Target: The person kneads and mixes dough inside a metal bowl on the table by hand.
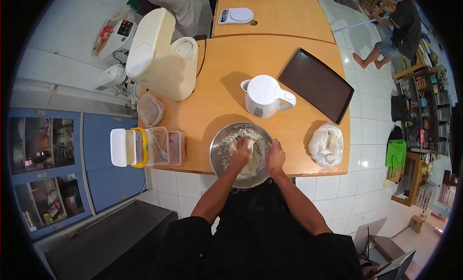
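Observation:
A metal bowl point(217, 165) stands at the table's front edge, close to my body, with pale, floury dough point(258, 157) inside it. My left hand point(242, 153) is down in the bowl with its fingers in the dough; flour and dough cover the fingertips, so their exact pose is hard to make out. My right hand point(275, 157) grips the bowl's right rim, fingers closed round it. Just behind the bowl is a white jug point(263, 94) with its lid on.
On the wooden table point(217, 106) are a cream mixer point(159, 58), stacked plastic containers point(156, 145), a dark tray point(316, 82), a plastic bag point(326, 145) and a white scale point(236, 16). One person point(405, 26) sits at the back right; another point(176, 7) stands at the back left.

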The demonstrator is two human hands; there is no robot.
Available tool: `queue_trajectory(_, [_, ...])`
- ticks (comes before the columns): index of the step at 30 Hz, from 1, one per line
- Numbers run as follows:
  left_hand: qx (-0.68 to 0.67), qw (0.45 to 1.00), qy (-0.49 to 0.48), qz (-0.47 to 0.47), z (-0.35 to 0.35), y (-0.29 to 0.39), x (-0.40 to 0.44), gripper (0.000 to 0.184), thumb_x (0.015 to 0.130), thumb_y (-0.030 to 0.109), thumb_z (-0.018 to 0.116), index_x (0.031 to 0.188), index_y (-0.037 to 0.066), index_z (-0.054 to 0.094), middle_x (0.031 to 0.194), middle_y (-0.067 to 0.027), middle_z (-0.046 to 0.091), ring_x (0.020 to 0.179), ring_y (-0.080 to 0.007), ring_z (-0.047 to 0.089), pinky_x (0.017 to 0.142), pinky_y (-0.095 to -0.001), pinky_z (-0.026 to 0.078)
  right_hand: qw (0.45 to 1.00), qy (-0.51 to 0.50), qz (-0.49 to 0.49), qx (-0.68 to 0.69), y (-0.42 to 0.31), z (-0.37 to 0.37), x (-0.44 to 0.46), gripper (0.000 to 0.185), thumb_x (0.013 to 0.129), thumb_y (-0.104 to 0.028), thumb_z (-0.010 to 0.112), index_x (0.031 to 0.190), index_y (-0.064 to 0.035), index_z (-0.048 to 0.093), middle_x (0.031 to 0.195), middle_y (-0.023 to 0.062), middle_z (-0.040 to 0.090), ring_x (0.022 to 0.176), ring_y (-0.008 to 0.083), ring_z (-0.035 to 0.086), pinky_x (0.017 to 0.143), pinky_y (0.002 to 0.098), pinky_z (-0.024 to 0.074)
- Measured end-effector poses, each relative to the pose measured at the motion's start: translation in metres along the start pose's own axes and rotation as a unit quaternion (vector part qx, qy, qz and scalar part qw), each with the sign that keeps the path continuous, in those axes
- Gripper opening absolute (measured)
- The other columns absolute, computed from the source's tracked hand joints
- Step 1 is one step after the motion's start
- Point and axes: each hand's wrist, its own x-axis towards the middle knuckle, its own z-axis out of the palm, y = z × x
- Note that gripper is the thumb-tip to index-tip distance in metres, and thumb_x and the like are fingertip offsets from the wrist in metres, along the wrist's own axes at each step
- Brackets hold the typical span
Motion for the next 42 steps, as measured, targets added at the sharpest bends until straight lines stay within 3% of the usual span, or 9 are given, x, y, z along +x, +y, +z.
queue_trajectory(4, [0.02,0.985,-0.157,-0.072,-0.04,0.051,-0.024,0.069,0.073,0.006,0.068,0.135,0.0,0.038,0.131,-0.0327,0.045,0.123,-0.0505,0.046,0.1,-0.0529,0.042,1.0,-0.016,0.012,0.005,-0.005,-0.001,-0.004,0.013,0.09,-0.009,0.054,0.102,-0.0061,0.05,0.096,0.0187,0.063,0.076,0.0437,0.065,0.067,0.0523,0.0523])
queue_trajectory(8, [0.051,0.979,-0.197,-0.018,-0.058,0.082,-0.052,0.068,0.073,0.01,0.07,0.135,-0.001,0.043,0.133,-0.0319,0.045,0.122,-0.0492,0.048,0.102,-0.0516,0.043,1.0,-0.003,0.001,0.001,0.001,0.003,-0.003,0.011,0.092,-0.012,0.054,0.102,-0.006,0.051,0.095,0.0182,0.063,0.076,0.0434,0.065,0.066,0.0523,0.0523])
queue_trajectory(12, [0.036,0.957,-0.285,-0.048,-0.093,0.098,-0.056,0.065,0.073,0.014,0.073,0.131,0.0,0.048,0.128,-0.028,0.053,0.118,-0.0453,0.054,0.095,-0.0487,0.049,1.0,-0.005,0.018,-0.015,0.005,0.001,-0.004,0.011,0.093,-0.013,0.054,0.101,-0.006,0.051,0.095,0.0177,0.062,0.076,0.0436,0.065,0.066,0.0523,0.052])
queue_trajectory(18, [0.052,0.994,-0.045,-0.087,-0.079,0.058,-0.023,0.069,0.069,0.016,0.077,0.133,0.007,0.051,0.135,-0.0226,0.053,0.119,-0.0392,0.055,0.093,-0.0477,0.05,1.0,-0.004,0.017,0.007,0.002,-0.008,-0.009,0.011,0.094,-0.013,0.054,0.101,-0.0061,0.05,0.095,0.0183,0.062,0.077,0.0441,0.064,0.066,0.0533,0.0509])
queue_trajectory(21, [0.096,0.994,-0.058,0.008,-0.06,0.033,-0.01,0.075,0.067,0.015,0.08,0.135,0.01,0.05,0.139,-0.0203,0.051,0.121,-0.04,0.054,0.096,-0.0464,0.049,0.999,0.019,0.027,0.001,0.0,-0.004,-0.011,0.012,0.093,-0.012,0.053,0.102,-0.0056,0.049,0.096,0.0188,0.062,0.078,0.044,0.064,0.067,0.0534,0.051])
queue_trajectory(24, [0.072,0.985,-0.144,-0.062,-0.065,0.052,-0.017,0.081,0.064,0.015,0.083,0.138,0.011,0.049,0.141,-0.0197,0.049,0.122,-0.0404,0.054,0.099,-0.0461,0.047,0.999,0.036,0.025,0.003,0.002,-0.001,-0.001,0.012,0.092,-0.01,0.053,0.102,-0.0053,0.049,0.097,0.0191,0.062,0.079,0.0439,0.064,0.068,0.0534,0.0513])
queue_trajectory(31, [-0.035,0.986,-0.163,-0.021,-0.064,0.059,-0.034,0.05,0.069,0.012,0.077,0.117,0.006,0.065,0.119,-0.0179,0.064,0.111,-0.0346,0.06,0.094,-0.043,0.051,0.999,0.023,0.038,-0.008,0.003,-0.001,-0.001,0.013,0.092,-0.01,0.053,0.104,-0.0058,0.049,0.098,0.0184,0.062,0.08,0.0438,0.064,0.068,0.0532,0.0517])
queue_trajectory(37, [0.01,0.969,-0.244,-0.044,-0.092,0.089,-0.046,0.034,0.072,0.017,0.07,0.104,0.006,0.065,0.106,-0.0148,0.065,0.103,-0.0326,0.063,0.081,-0.0448,0.053,1.0,0.017,0.021,0.002,0.005,-0.003,-0.003,0.011,0.095,-0.013,0.052,0.103,-0.0063,0.05,0.096,0.0186,0.062,0.077,0.0438,0.064,0.067,0.0536,0.0509])
queue_trajectory(42, [0.137,0.987,-0.083,0.0,-0.019,0.04,-0.036,0.026,0.077,0.018,0.064,0.1,0.009,0.057,0.101,-0.0123,0.062,0.098,-0.0306,0.064,0.075,-0.0467,0.051,1.0,0.004,0.019,0.012,-0.002,-0.004,-0.01,0.01,0.095,-0.014,0.053,0.101,-0.0064,0.05,0.093,0.0191,0.062,0.074,0.0438,0.064,0.066,0.0532,0.0508])
